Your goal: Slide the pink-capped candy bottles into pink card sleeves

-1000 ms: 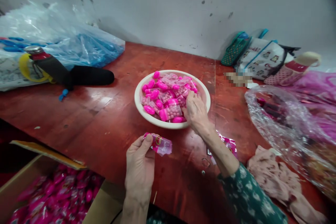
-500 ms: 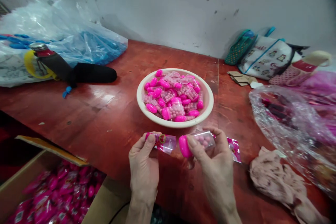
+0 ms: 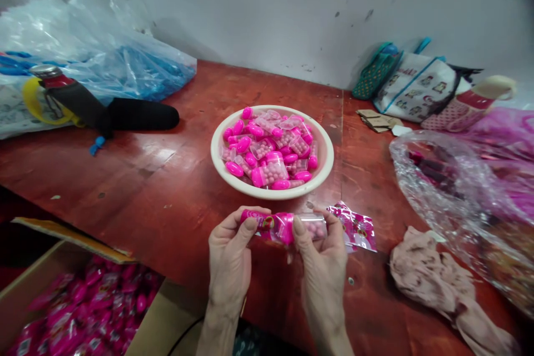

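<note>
My left hand (image 3: pixel 231 247) pinches a clear and pink printed plastic sleeve (image 3: pixel 259 223) by its left end. A small candy container (image 3: pixel 315 226), clear with pale pink balls inside, is gripped between the thumb and fingers of my right hand (image 3: pixel 323 261). Its bright pink cap (image 3: pixel 284 227) points left and sits in the sleeve's right end. Just behind both hands stands a cream bowl (image 3: pixel 217 169) heaped with similar pink-capped containers (image 3: pixel 271 169). More flat printed sleeves (image 3: pixel 361 232) lie on the table to the right of my right hand.
At lower left a cardboard box (image 3: pixel 45 264) holds many pink wrapped pieces (image 3: pixel 83 306). A crumpled cloth (image 3: pixel 434 272) and a clear plastic bag (image 3: pixel 421 161) lie right. A bottle (image 3: pixel 62 86) and black pouch (image 3: pixel 144 114) lie left; a penguin-print bag (image 3: pixel 417 86) leans on the wall.
My right hand has moved left with the container, and its pink cap has gone from beside the sleeve into the sleeve's end. The camera view has shifted slightly.
</note>
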Demonstrator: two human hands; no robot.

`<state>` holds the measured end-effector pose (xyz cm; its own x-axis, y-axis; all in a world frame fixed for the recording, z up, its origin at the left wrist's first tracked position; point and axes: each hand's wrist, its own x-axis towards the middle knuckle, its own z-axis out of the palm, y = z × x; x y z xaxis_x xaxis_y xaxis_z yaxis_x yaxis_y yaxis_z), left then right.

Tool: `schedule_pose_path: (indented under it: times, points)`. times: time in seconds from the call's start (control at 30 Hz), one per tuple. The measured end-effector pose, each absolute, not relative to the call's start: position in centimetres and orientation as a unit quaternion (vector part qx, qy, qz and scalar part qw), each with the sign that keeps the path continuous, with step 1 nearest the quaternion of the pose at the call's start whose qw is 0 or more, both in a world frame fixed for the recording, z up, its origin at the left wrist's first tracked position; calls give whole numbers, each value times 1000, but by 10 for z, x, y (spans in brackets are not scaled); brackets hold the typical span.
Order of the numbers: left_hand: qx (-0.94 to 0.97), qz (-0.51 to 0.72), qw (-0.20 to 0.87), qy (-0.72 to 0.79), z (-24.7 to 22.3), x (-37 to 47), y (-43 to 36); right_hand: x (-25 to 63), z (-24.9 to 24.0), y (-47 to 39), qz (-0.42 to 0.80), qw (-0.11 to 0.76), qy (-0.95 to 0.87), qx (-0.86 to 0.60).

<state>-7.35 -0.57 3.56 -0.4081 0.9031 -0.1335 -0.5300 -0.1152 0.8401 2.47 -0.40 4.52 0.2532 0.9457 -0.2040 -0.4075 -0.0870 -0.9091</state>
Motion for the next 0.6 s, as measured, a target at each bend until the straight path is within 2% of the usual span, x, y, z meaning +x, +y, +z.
schedule_pose_path:
  times: [0.4, 0.6]
  points:
    - [309, 612, 582, 437, 25, -84, -1, 20, 25, 0, 524, 644, -221, -512]
    - [264, 653, 528, 475, 24, -74, 2, 17, 25, -5, 500, 632, -242, -541]
